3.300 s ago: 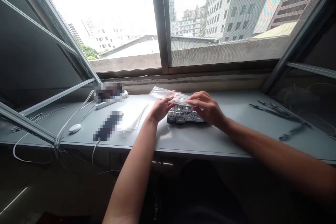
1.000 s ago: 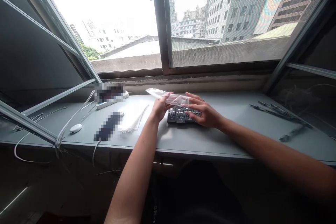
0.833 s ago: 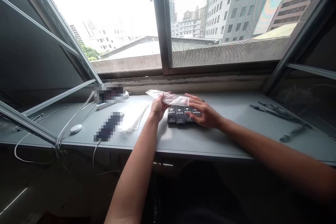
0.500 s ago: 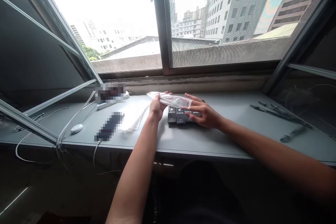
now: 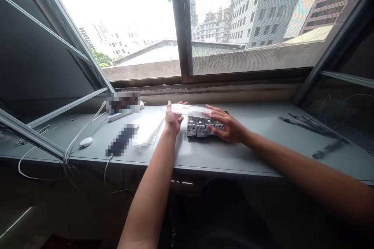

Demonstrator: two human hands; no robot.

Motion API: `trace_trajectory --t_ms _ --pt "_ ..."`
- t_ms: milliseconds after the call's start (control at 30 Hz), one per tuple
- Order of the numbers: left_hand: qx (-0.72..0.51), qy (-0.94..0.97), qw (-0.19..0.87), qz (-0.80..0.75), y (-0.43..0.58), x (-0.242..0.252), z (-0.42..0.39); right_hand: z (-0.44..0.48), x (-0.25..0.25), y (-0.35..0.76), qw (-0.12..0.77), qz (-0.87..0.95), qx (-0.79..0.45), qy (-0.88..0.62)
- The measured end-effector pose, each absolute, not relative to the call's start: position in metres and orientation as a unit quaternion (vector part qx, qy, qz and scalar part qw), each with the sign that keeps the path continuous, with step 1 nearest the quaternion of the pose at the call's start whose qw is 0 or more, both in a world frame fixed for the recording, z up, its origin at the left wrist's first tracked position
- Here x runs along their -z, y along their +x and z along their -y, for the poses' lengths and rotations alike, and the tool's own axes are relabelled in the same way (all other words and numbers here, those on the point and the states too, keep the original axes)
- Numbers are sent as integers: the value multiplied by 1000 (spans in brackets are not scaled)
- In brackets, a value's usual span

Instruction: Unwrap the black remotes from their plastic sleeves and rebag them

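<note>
Several black remote controls [image 5: 199, 126] lie side by side on the grey window ledge [image 5: 233, 155]. My left hand [image 5: 173, 118] is closed on one end of a clear plastic bag [image 5: 189, 109], which it holds stretched above the far ends of the remotes. My right hand [image 5: 226, 126] lies over the rightmost remotes with its fingers spread out, the fingertips at the bag's other end. Whether those fingers pinch the bag I cannot tell.
A stack of clear bags [image 5: 149, 134] lies left of my left hand. Further left are a blurred dark device [image 5: 121, 140], a white power strip [image 5: 124, 114], a small white puck [image 5: 85, 142] and white cables [image 5: 70, 148]. Black cable ties [image 5: 312, 126] lie at the right.
My left hand has drawn the bag's end a little left and flattened it out. My right hand went from holding the bag to lying spread over the remotes.
</note>
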State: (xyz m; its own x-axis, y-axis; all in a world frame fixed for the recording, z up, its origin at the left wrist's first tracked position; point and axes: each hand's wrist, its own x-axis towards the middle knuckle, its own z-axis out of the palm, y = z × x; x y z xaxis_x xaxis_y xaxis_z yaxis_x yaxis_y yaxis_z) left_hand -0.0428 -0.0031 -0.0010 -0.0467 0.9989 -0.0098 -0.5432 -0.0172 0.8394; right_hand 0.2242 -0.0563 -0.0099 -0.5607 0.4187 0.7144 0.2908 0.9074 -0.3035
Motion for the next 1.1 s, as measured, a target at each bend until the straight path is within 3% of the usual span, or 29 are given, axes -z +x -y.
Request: trace_trajectory --t_ms 267,1100 --pt "-537 406 682 -286 -31 -3 13 58 12 224 417 879 -90 -212" --pt "-538 417 681 -271 -32 -4 14 58 10 224 418 879 -95 -208"
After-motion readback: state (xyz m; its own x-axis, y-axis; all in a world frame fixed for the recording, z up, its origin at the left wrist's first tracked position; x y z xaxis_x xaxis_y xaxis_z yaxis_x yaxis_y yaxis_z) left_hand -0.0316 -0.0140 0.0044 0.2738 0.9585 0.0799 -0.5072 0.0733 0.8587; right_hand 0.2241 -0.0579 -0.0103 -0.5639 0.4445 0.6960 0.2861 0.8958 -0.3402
